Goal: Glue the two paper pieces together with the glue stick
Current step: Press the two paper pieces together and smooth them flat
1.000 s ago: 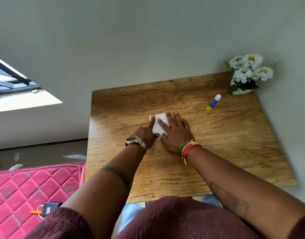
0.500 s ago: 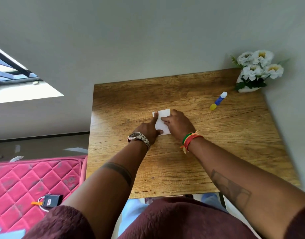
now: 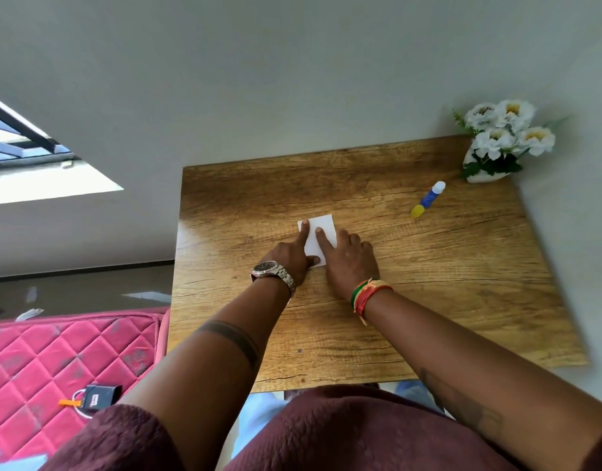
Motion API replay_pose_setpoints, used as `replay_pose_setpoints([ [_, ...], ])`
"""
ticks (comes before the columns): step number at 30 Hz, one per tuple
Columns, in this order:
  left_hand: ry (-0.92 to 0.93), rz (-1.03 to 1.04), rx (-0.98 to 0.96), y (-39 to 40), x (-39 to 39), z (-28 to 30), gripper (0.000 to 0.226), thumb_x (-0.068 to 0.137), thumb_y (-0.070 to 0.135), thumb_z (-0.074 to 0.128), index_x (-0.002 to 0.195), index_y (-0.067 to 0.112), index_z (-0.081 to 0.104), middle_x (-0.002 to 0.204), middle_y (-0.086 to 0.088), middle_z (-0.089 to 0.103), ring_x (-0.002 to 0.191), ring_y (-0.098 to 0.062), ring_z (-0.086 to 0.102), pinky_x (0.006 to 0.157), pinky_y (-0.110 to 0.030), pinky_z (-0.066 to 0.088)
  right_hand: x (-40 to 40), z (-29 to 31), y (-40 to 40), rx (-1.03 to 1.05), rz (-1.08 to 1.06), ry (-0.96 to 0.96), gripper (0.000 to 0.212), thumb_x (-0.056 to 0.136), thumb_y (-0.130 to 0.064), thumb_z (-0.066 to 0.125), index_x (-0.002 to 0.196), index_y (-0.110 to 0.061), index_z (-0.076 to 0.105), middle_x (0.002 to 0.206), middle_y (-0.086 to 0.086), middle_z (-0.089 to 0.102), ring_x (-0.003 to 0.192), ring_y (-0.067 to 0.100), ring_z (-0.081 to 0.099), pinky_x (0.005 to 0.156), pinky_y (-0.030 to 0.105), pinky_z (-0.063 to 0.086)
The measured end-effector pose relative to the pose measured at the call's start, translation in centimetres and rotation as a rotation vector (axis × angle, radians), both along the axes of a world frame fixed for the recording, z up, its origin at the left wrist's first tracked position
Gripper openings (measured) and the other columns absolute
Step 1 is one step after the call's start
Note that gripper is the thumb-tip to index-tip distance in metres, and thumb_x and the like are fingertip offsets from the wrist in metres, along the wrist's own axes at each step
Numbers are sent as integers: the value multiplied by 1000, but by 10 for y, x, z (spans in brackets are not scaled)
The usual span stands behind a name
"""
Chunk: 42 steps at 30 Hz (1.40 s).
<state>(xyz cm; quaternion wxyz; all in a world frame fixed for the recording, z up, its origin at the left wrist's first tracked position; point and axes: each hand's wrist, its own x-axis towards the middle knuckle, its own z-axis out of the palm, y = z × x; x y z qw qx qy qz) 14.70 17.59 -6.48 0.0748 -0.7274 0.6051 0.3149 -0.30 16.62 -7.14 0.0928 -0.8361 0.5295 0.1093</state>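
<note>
Left hand point(image 3: 289, 254) and right hand point(image 3: 349, 258), forefingers extended, press white paper point(image 3: 321, 232) flat on desk point(image 3: 428, 283) (glue stick point(image 3: 428, 199) lying well apart).

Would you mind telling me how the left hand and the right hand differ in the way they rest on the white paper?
The left hand wears a metal watch; the right hand wears coloured bracelets. The left hand's index finger reaches the paper at its far left corner, while the right hand's index finger lies nearer the middle. Both press the paper flat on the wooden table with straight index fingers.
</note>
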Motion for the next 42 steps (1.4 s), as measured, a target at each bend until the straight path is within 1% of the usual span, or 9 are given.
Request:
replay_pose_setpoints([
  [9, 1, 5, 4, 0, -1, 2, 90, 101, 51, 53, 162, 35, -11, 117, -23, 70, 98, -35, 68, 73, -37, 50, 2, 6, -18, 65, -103, -15, 68, 98, -26, 43, 158, -31, 12, 129, 20, 46, 106, 38, 56, 84, 49, 47],
  [14, -9, 8, 3, 0, -2, 2, 89, 101, 52, 52, 162, 36, -12, 120, -22, 69, 102, -37, 68, 74, -38, 48, -16, 7, 2, 116, -143, 7, 69, 98, -23, 42, 158, -30, 9, 136, 20, 42, 108, 38, 54, 86, 48, 47],
  [22, -9, 17, 18, -1, -2, 3, 88, 102, 50, 50, 161, 36, -13, 122, -22, 68, 100, -36, 68, 73, -37, 49, -43, 6, 33, 9, 2, 125, 64, 103, -24, 34, 160, -24, 4, 131, 20, 43, 97, 34, 57, 79, 44, 48],
  [25, -7, 19, 14, -1, -4, 3, 88, 102, 49, 51, 161, 36, -13, 122, -21, 68, 99, -35, 68, 70, -36, 47, -47, 8, 36, -6, 44, 171, 64, 103, -23, 33, 160, -20, 3, 131, 19, 43, 100, 34, 56, 80, 44, 47],
  [28, -15, 15, 14, -1, -4, 2, 89, 102, 49, 51, 161, 35, -14, 121, -22, 69, 98, -35, 68, 69, -36, 45, -40, 8, 34, -26, 25, 109, 66, 101, -23, 38, 160, -20, 8, 127, 17, 47, 95, 33, 58, 76, 44, 48],
  [30, -21, 5, 3, 0, -3, 1, 89, 102, 52, 50, 161, 34, -14, 120, -23, 69, 99, -37, 69, 70, -36, 46, -35, 4, 40, -50, 46, 52, 68, 98, -24, 42, 160, -29, 14, 116, 16, 52, 87, 33, 58, 69, 44, 47],
  [32, -21, -5, -10, 1, -3, 1, 89, 102, 54, 49, 161, 34, -13, 119, -24, 69, 98, -37, 69, 70, -37, 47, -31, -1, 49, -32, 68, 53, 66, 99, -27, 39, 160, -32, 15, 119, 16, 52, 93, 34, 57, 73, 45, 47],
  [35, -13, 5, -4, 1, -3, 3, 89, 101, 53, 50, 161, 35, -13, 120, -24, 69, 99, -37, 68, 71, -37, 47, -26, 2, 54, 8, 18, 63, 65, 100, -26, 37, 160, -25, 11, 127, 15, 48, 106, 33, 53, 81, 47, 47],
  [42, -8, 18, -3, 2, -3, 4, 88, 101, 53, 51, 161, 36, -11, 121, -23, 68, 99, -37, 68, 71, -36, 46, -41, 3, 56, 81, -155, -43, 71, 94, -27, 46, 158, -26, 16, 131, 12, 45, 110, 32, 51, 78, 44, 52],
])
